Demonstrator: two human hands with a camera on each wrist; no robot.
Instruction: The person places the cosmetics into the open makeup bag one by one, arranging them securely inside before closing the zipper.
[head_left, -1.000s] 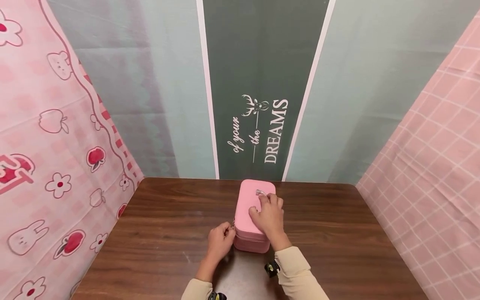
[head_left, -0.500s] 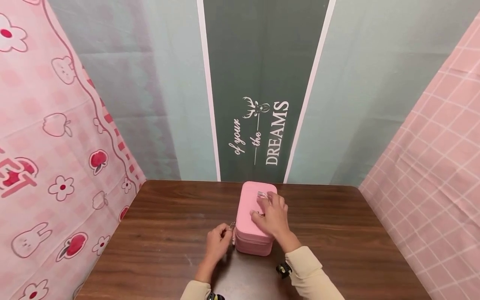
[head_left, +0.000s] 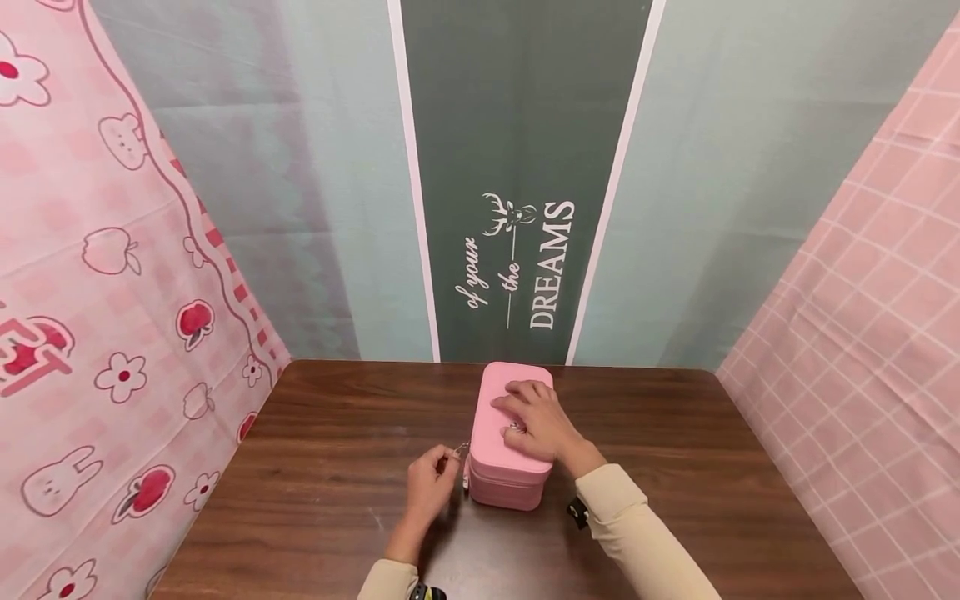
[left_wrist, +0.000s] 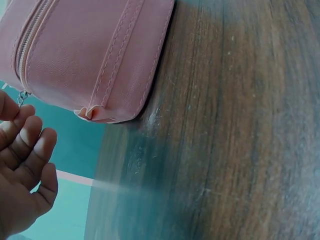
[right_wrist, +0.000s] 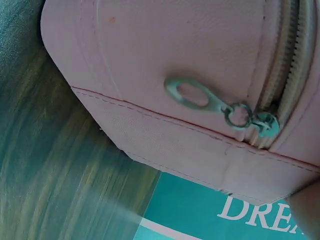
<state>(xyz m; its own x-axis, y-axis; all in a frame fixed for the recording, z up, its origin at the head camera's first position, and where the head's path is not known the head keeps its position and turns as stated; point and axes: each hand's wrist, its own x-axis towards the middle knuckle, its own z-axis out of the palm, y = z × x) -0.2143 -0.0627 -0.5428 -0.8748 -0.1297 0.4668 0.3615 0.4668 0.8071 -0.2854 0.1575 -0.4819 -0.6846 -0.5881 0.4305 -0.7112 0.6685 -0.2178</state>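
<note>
A pink zippered case (head_left: 495,417) stands upright on the wooden table, its lid facing up. My left hand (head_left: 431,487) is beside its left side and pinches a metal zipper pull (left_wrist: 22,97) between thumb and fingertips. The pull's end is hidden in the fingers. My right hand (head_left: 536,421) rests on the lid with fingers spread, covering most of the carry handle (head_left: 516,427). In the right wrist view, a second zipper pull (right_wrist: 192,95) hangs from its slider on the case's side, with zipper teeth (right_wrist: 295,60) running up from it.
The brown wooden table (head_left: 352,417) extends on both sides of the case. A grey-green backdrop cloth (head_left: 517,125) with white lettering hangs behind. Pink patterned cloths flank the left (head_left: 150,333) and right (head_left: 862,333).
My right hand has shifted from gripping near the handle to lying spread across the lid. My left hand has drawn slightly away from the case, still pinching the zipper pull.
</note>
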